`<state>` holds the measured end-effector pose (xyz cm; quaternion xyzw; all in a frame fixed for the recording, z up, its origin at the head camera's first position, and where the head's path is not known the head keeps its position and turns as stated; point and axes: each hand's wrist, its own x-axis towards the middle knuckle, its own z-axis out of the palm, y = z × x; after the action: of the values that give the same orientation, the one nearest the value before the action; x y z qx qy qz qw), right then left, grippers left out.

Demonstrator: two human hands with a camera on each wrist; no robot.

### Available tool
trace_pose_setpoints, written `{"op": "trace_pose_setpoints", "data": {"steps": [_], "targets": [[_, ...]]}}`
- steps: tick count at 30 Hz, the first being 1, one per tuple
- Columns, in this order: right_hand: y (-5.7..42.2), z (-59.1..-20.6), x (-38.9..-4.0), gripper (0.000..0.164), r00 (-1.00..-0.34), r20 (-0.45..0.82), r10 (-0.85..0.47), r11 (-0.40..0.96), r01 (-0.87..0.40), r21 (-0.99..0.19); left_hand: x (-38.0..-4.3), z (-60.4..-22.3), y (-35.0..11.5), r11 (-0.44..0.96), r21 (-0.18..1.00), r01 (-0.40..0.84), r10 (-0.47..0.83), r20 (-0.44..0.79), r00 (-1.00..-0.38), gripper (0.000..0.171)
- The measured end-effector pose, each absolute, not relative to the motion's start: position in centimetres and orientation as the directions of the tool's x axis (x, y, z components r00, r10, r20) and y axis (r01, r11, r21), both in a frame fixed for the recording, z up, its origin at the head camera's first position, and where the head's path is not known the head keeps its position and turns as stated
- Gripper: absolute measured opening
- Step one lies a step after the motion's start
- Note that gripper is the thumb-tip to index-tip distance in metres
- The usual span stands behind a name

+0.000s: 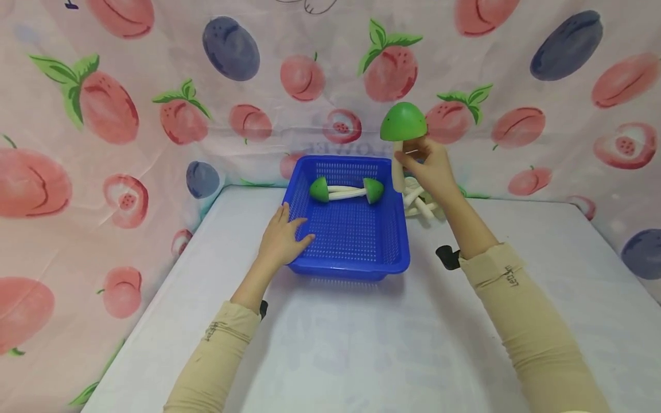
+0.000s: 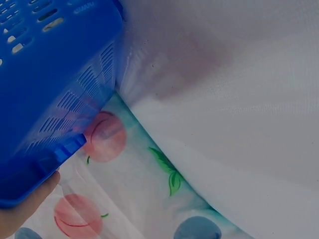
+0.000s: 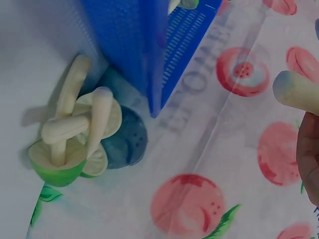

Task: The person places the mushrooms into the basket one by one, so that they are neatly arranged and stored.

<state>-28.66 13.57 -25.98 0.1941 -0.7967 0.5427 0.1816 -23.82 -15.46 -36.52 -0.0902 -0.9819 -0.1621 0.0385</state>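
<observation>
My right hand pinches the pale stem of a toy mushroom with a green cap, held upright above the right rim of a blue plastic basket. In the right wrist view, the stem's rounded end shows beside the fingers. Two green-capped mushrooms lie inside the basket near its far wall, stems side by side, caps at opposite ends. On the basket's left rim, my left hand holds on, with fingers to either side of the edge. In the left wrist view, one finger lies along the rim.
Several more mushrooms lie in a loose pile at the basket's right side, partly hidden by my right arm in the head view. The white table meets a fruit-patterned cloth at the back and sides.
</observation>
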Motion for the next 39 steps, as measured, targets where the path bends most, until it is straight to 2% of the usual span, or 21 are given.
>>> {"op": "trace_pose_setpoints", "data": {"steps": [11, 21, 32, 39], "targets": [[10.1, -24.6, -30.0, 0.03, -0.865, 0.479, -0.148, 0.291, -0.501, -0.815, -23.8, -36.6, -15.5, 0.926, 0.321, 0.198, 0.168, 0.12, -0.978, 0.058], [7.6, -25.8, -31.4, 0.027, -0.866, 0.471, -0.169, 0.235, -0.5, -0.834, -24.0, -36.6, -15.6, 0.928, 0.306, 0.212, 0.18, 0.129, -0.975, 0.056], [6.2, -27.1, -32.9, 0.023, -0.839, 0.508, -0.193, 0.295, -0.544, -0.786, -24.2, -36.5, -15.2, 0.925, 0.313, 0.215, 0.184, 0.127, -0.975, 0.055], [4.2, -28.2, -33.9, 0.023, -0.817, 0.505, -0.28, 0.357, -0.577, -0.735, -24.1, -36.6, -15.5, 0.93, 0.307, 0.2, 0.17, 0.124, -0.978, 0.055]]}}
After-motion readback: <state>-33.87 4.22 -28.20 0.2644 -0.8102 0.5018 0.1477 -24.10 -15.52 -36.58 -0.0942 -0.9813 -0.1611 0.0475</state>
